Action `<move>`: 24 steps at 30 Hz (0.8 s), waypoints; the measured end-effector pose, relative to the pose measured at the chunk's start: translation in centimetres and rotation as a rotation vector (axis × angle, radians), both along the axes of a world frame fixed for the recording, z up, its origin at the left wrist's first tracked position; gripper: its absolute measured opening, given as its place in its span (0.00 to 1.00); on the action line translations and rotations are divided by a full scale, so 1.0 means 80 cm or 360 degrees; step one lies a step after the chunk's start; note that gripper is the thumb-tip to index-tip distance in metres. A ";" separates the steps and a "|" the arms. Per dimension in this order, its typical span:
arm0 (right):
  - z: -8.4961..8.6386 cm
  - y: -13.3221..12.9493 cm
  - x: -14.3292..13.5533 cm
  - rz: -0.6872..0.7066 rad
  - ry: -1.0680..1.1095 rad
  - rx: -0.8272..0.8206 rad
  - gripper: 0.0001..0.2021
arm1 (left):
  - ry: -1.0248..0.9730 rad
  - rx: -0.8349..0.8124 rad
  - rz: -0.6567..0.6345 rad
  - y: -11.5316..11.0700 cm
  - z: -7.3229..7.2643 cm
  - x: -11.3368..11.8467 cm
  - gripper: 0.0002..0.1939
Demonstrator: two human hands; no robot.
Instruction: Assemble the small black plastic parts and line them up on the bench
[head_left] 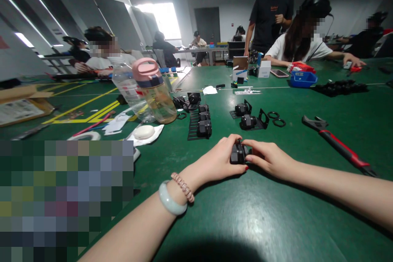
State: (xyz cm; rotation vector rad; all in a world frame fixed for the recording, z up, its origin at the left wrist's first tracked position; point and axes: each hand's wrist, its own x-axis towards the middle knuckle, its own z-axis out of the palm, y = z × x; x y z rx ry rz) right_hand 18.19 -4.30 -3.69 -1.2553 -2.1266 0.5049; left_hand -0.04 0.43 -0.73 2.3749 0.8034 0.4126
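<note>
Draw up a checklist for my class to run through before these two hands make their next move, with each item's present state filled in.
1. Left hand has a grip on the black part: ok, fingers and thumb close around it.
2. Right hand is on the same part: ok, thumb and index finger are at its right side.
3. Pieces of that part are fully tightened: cannot tell, the fingers hide much of it.
4. Wrench is clear of both hands: ok, it lies on the right.
5. Left wrist is bare: not ok, it wears a bangle and a beaded bracelet.
</note>
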 end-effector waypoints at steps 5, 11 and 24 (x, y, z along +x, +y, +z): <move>0.000 0.000 0.000 -0.0008 -0.0015 -0.0003 0.17 | 0.0002 -0.0016 -0.0002 0.000 0.001 0.000 0.30; -0.001 0.001 0.001 -0.0004 -0.0020 -0.0012 0.18 | -0.0016 -0.0019 0.0013 -0.001 0.001 0.000 0.30; 0.002 0.000 -0.001 -0.0020 -0.0011 0.0011 0.16 | -0.0024 -0.0048 0.0015 -0.002 0.002 0.001 0.30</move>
